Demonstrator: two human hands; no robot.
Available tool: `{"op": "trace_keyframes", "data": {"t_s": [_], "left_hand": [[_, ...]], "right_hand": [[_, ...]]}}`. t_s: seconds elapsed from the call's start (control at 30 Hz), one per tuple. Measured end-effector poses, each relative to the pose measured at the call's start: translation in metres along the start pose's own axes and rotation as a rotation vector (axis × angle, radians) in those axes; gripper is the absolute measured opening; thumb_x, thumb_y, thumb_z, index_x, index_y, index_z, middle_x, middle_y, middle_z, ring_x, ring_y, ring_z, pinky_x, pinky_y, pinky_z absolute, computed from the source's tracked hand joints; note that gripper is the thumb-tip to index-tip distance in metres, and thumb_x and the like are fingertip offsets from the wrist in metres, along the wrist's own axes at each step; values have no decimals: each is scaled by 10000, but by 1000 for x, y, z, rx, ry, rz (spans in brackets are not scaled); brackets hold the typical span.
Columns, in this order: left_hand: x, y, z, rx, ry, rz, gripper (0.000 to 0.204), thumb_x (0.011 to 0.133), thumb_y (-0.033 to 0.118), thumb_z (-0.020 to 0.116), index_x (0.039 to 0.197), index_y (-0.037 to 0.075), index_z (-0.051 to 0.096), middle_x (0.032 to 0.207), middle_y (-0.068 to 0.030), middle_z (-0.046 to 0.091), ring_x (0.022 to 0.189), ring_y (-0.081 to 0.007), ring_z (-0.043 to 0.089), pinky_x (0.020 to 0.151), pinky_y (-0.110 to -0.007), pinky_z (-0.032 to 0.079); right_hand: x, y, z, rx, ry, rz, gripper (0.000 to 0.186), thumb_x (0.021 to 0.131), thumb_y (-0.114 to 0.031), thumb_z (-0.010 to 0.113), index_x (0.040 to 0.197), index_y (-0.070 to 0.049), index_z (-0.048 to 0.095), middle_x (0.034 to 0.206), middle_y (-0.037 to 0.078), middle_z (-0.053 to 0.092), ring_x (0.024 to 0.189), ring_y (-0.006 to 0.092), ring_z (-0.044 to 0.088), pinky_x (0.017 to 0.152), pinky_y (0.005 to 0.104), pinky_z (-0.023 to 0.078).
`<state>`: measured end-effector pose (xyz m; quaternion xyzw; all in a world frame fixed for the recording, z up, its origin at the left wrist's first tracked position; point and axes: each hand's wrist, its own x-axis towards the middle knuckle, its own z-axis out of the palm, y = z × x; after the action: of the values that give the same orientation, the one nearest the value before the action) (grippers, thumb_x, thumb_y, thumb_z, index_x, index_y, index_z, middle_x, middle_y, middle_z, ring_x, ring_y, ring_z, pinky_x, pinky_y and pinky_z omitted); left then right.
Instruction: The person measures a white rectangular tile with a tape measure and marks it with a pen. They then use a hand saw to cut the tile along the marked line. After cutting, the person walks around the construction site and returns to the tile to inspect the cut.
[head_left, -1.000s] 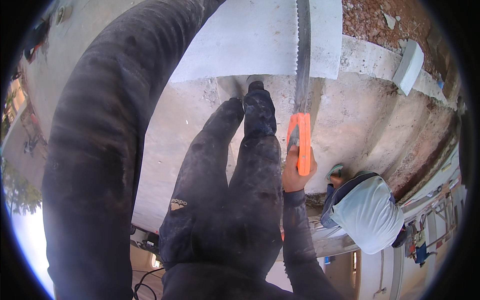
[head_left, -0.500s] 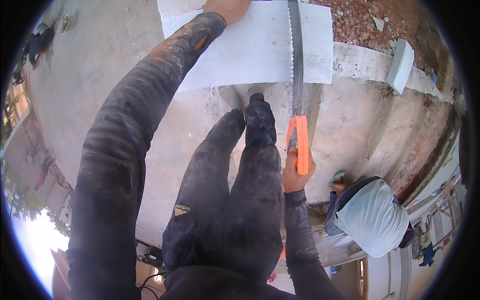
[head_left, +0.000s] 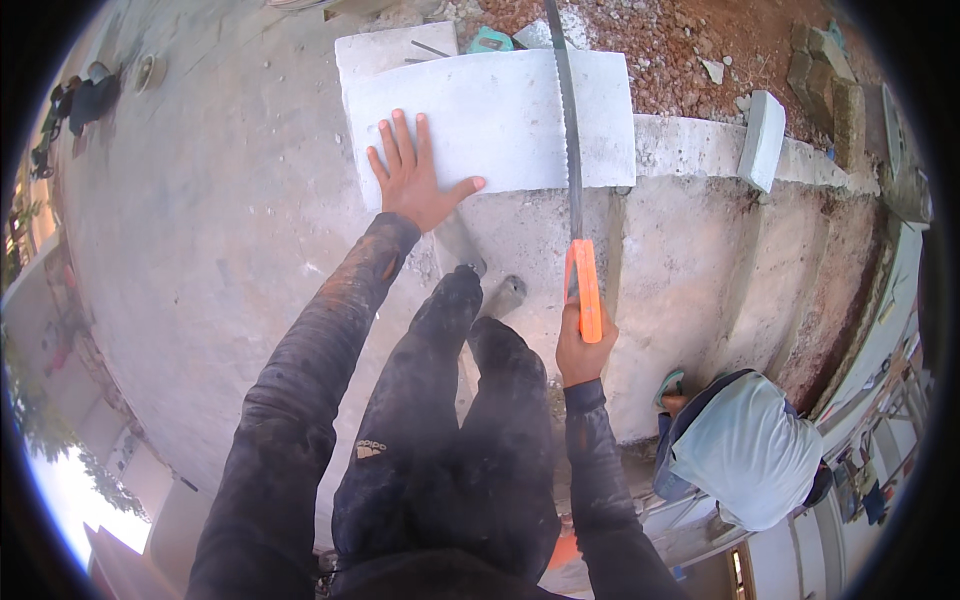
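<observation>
A wide white block (head_left: 490,125), light and smooth like aerated concrete, lies on the concrete ledge ahead of me. My left hand (head_left: 415,185) rests flat on its near left part, fingers spread. In my right hand (head_left: 583,350) is a handsaw (head_left: 570,150), held by its orange handle. The toothed blade crosses the top of the block toward its right end, pointing away from me. Whether the teeth have cut into the block, I cannot tell. Under the block's far left side shows another pale slab (head_left: 395,48) with thin dark rods on it.
A teal tape measure (head_left: 490,40) sits behind the block, by reddish rubble (head_left: 665,70). A narrow white offcut (head_left: 763,140) lies on the ledge to the right, near grey bricks (head_left: 848,125). A person in a light shirt (head_left: 750,450) bends over at lower right.
My left hand has come back from the block's far edge to its near left part, fingers now spread. My right hand still grips the saw across the block. The view has shifted.
</observation>
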<state>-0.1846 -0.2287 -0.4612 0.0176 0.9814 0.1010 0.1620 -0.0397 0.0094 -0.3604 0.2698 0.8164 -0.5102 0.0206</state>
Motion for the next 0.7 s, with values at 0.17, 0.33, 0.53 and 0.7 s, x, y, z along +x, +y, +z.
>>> {"op": "trace_keyframes", "data": {"t_s": [0.17,0.33,0.53,0.7], "left_hand": [[1,-3,0,38,-19,-11,1282,716,866,484,1521,-8,5,1534,-348,-109,1422,-485,-181,1068,-685,-76],[0,-2,4,46,-36,-11,1305,691,888,473,1523,-1,3,1538,-341,-114,1423,-481,-185,1070,-678,-84],[5,-7,4,59,-44,-22,1329,665,903,474,1526,9,0,1542,-334,-109,1424,-476,-186,1077,-668,-85],[3,-2,3,77,-81,-36,1326,667,899,476,1525,10,-2,1541,-334,-116,1427,-470,-186,1077,-670,-80]], "right_hand": [[-2,9,0,22,-14,1,175,852,-37,613,713,8,517,538,42,438,526,54,404,478,290,359],[-1,8,-3,24,-27,-44,175,852,-39,613,714,11,517,541,40,439,535,54,405,482,287,363],[-4,6,-6,59,-27,-29,152,854,-41,606,730,17,541,556,47,465,547,55,421,493,286,375],[-16,11,-10,38,-17,-62,120,858,-44,603,764,22,569,569,51,473,559,56,425,505,288,383]]}}
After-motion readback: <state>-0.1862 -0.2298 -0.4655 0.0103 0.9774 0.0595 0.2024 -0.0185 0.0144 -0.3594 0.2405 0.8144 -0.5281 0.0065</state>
